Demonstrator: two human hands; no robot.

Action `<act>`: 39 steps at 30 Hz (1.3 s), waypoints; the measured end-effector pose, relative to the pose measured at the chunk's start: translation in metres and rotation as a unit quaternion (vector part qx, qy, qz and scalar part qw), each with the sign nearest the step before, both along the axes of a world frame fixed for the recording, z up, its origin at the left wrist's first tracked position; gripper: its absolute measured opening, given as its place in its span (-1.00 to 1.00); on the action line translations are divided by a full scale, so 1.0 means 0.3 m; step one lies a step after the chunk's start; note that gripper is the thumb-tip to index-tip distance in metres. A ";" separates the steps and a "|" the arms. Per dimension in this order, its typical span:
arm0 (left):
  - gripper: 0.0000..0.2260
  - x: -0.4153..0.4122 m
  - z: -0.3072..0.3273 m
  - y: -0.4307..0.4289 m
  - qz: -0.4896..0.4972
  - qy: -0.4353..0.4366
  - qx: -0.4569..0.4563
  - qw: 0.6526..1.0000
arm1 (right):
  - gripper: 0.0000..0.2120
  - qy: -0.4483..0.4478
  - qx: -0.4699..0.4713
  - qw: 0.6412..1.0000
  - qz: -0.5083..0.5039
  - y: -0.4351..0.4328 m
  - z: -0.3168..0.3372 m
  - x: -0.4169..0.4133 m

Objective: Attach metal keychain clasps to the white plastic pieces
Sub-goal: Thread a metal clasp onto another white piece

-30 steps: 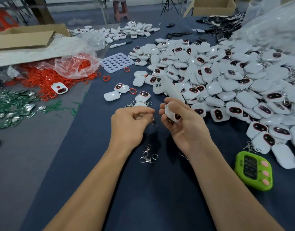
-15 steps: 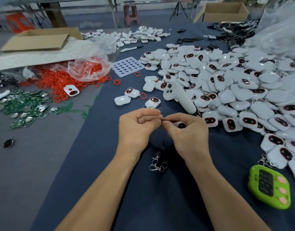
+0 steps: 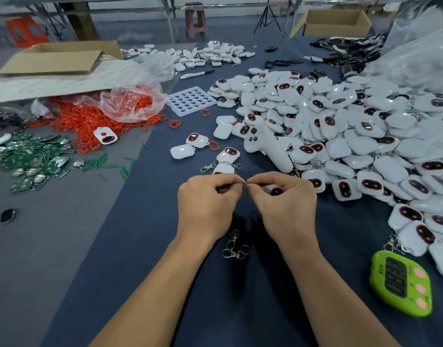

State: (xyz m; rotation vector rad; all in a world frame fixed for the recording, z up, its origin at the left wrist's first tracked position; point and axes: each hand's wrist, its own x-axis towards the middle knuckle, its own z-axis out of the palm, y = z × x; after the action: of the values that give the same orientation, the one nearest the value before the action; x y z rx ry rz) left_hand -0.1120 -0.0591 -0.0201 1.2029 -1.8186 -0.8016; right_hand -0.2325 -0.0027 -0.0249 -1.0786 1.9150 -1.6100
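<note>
My left hand (image 3: 206,205) and my right hand (image 3: 285,204) meet fingertip to fingertip over the dark blue cloth. Between them a small metal clasp ring (image 3: 245,183) shows, pinched by my left fingers. My right hand holds a white plastic piece (image 3: 274,190) with a dark red-rimmed window, mostly hidden in the palm. Two loose metal clasps (image 3: 234,246) lie on the cloth just below my hands. A big heap of white plastic pieces (image 3: 340,126) covers the right side of the table.
A green timer (image 3: 401,284) lies at the right front. Orange rings (image 3: 90,118) spill from a plastic bag at left, beside green circuit boards (image 3: 28,161). A white hole tray (image 3: 190,101), a white pistol-shaped device (image 3: 268,146) and cardboard boxes (image 3: 55,57) lie farther back.
My hands came together from slightly apart and now touch at the fingertips with the clasp ring between them. The camera view has shifted a little.
</note>
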 end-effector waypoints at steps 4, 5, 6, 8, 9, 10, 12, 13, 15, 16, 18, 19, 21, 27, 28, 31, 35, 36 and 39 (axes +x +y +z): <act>-0.78 0.005 -0.012 -0.009 -0.004 0.046 0.057 0.997 | -0.79 -0.008 0.009 1.000 0.010 0.010 0.005 -0.003; -0.79 0.002 -0.015 -0.009 -0.001 0.054 0.071 0.996 | -0.80 -0.004 0.010 1.000 0.011 0.014 0.006 -0.004; -0.79 0.000 -0.018 -0.008 0.005 0.060 0.081 0.995 | -0.81 0.001 0.011 1.000 0.013 0.016 0.008 -0.004; -0.81 -0.001 -0.021 -0.010 0.016 0.073 0.091 0.993 | -0.83 0.003 0.016 1.000 0.016 0.017 0.011 -0.004; -0.83 0.000 -0.022 -0.013 0.018 0.082 0.095 0.992 | -0.83 -0.008 0.015 1.000 0.015 0.015 0.012 -0.004; -0.85 0.001 -0.023 -0.015 0.016 0.093 0.101 0.990 | -0.84 -0.025 0.011 1.000 0.012 0.012 0.013 -0.005; -0.90 0.001 -0.024 -0.017 0.006 0.110 0.115 0.987 | -0.80 -0.052 0.002 0.999 0.003 0.008 0.017 -0.008; -0.91 0.000 -0.024 -0.017 -0.001 0.115 0.121 0.986 | -0.79 -0.054 0.002 0.999 0.002 0.006 0.016 -0.009; -0.92 -0.002 -0.022 -0.017 -0.018 0.127 0.133 0.983 | -0.82 -0.043 0.011 0.999 0.004 0.003 0.014 -0.010; -0.91 -0.002 -0.022 -0.017 -0.024 0.133 0.138 0.981 | -0.83 -0.033 0.017 0.999 0.007 0.002 0.012 -0.009; -0.91 0.001 -0.024 -0.022 -0.030 0.136 0.143 0.980 | -0.85 -0.019 0.029 0.999 0.010 -0.001 0.013 -0.004; -0.92 0.002 -0.025 -0.023 -0.031 0.134 0.142 0.980 | -0.85 -0.017 0.034 0.999 0.010 -0.002 0.014 -0.003; -0.91 0.001 -0.027 -0.023 -0.037 0.124 0.136 0.982 | -0.83 -0.021 0.036 0.999 0.008 -0.003 0.014 -0.005; -0.89 -0.003 -0.029 -0.029 -0.076 0.096 0.119 0.985 | -0.84 -0.019 0.042 0.999 0.005 0.000 0.021 -0.015; -0.89 0.000 -0.027 -0.033 -0.087 0.097 0.123 0.984 | -0.83 -0.020 0.040 0.999 0.008 0.001 0.023 -0.018; -0.87 0.016 -0.019 -0.045 -0.128 0.103 0.149 0.975 | -0.79 -0.022 0.036 0.999 0.027 0.004 0.027 -0.027; -0.88 0.031 -0.009 -0.055 -0.163 0.108 0.168 0.966 | -0.77 -0.013 0.029 0.998 0.048 0.006 0.025 -0.033; -0.90 0.033 -0.008 -0.057 -0.166 0.108 0.170 0.966 | -0.77 -0.011 0.029 0.998 0.051 0.007 0.025 -0.034; -0.88 0.036 -0.003 -0.058 -0.176 0.105 0.173 0.963 | -0.76 -0.011 0.028 0.998 0.058 0.008 0.024 -0.040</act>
State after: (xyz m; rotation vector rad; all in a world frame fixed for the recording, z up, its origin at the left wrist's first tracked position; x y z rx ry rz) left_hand -0.1012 -0.0764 -0.0212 0.9656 -1.7838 -1.4429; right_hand -0.2444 -0.0004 -0.0177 -1.1230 1.8369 -1.4912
